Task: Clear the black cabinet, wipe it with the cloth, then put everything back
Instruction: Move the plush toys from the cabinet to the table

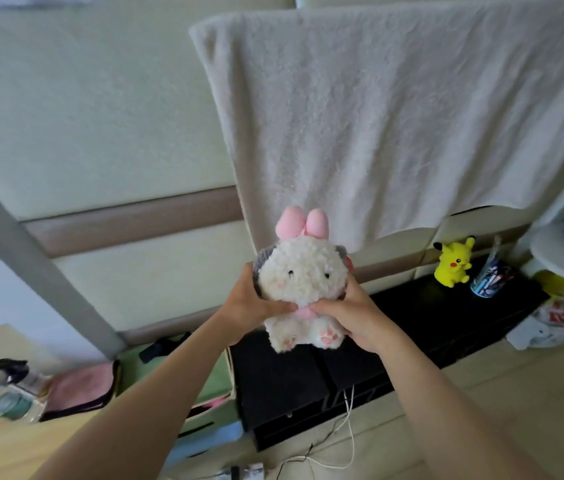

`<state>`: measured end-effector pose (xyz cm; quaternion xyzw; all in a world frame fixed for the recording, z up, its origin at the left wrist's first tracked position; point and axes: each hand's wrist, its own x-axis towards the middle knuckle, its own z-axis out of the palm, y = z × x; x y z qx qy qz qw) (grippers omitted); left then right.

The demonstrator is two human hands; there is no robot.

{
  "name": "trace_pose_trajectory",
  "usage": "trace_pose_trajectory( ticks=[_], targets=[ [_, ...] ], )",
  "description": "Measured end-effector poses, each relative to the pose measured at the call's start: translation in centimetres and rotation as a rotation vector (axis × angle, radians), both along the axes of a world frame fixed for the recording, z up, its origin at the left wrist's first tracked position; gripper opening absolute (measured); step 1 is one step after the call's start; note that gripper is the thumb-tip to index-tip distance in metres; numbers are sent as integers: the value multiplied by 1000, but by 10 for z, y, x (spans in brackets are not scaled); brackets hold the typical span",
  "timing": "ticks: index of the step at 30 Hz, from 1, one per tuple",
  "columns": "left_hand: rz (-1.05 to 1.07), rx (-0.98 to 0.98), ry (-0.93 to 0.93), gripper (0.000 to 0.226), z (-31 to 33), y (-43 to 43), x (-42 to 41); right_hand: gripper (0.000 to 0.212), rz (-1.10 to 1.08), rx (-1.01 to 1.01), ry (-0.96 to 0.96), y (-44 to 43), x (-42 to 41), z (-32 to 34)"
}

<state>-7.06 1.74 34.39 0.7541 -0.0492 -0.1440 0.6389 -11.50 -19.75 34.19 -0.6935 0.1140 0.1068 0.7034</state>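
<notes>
Holding upright plush toy [303,282], face toward camera, above black cabinet [429,317]

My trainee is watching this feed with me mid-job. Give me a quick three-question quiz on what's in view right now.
1. True or false: the left hand and the right hand both grip the white plush toy.
2. Which of these stands on top of the black cabinet? A) a book B) the yellow toy C) a kettle
3. Fill in: seen from the head camera, the pink cloth lies to the ___ of the cabinet.

Key: 1 true; 2 B; 3 left.
</notes>
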Motion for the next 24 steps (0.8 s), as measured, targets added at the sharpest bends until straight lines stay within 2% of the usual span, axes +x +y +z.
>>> trace_pose_trajectory(
  ticks=[3,6,9,11,21,24],
  targets=[
    [17,-22,19,95,-6,64,0,75,17,-23,12,62,2,-1],
    [51,-39,40,85,-12,122,-5,71,42,-52,22,119,4,-7],
    [78,-49,71,84,-18,167,-16,87,79,-83,55,165,2,-14],
    [102,-41,88,83,-22,191,-23,90,111,-94,64,188,0,-20],
    [269,-11,112,79,-36,242,-84,70,288,-120,44,246,-26,-30],
    [320,14,119,90,-43,255,-103,81,348,-111,73,262,-36,-36]
  ],
)
